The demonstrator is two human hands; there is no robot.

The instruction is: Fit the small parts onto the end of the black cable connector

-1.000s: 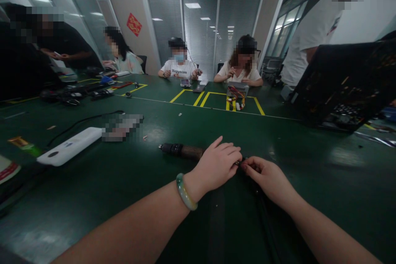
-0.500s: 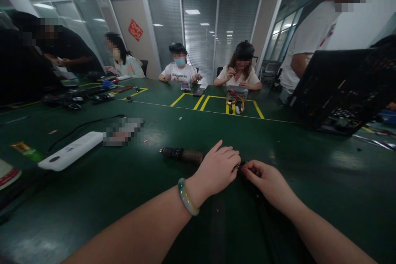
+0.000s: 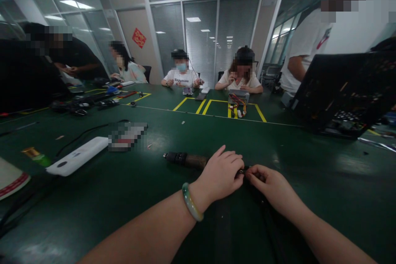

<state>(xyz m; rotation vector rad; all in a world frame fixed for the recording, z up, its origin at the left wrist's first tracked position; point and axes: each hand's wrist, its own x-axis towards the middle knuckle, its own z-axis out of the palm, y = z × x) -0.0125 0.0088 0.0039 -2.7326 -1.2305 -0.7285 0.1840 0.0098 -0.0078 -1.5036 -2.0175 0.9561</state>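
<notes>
A dark cylindrical tool (image 3: 189, 161) lies on the green table, with a stepped black nose, a small metal tip and a brownish body. My left hand (image 3: 223, 173), with a jade-coloured bangle at the wrist, is wrapped over its rear half, which the palm hides. Just beyond the tool's back end, the fingers of my right hand (image 3: 262, 179) are pinched together. What they hold is dark and mostly hidden. A small shiny bit shows between both hands. A dark cable-like strip (image 3: 267, 218) runs from below my right hand toward me.
Left of the hands lie a white power bank-like bar (image 3: 78, 156), a blurred-out flat device (image 3: 128, 137), a small green bottle (image 3: 38, 156) and a white cup (image 3: 10, 179). A black computer case (image 3: 337, 95) stands at the right. Several people are around the table.
The whole view has shifted slightly, so everything sits a little lower and to the right. Both hands keep about the same hold on the tool and its rear end.
</notes>
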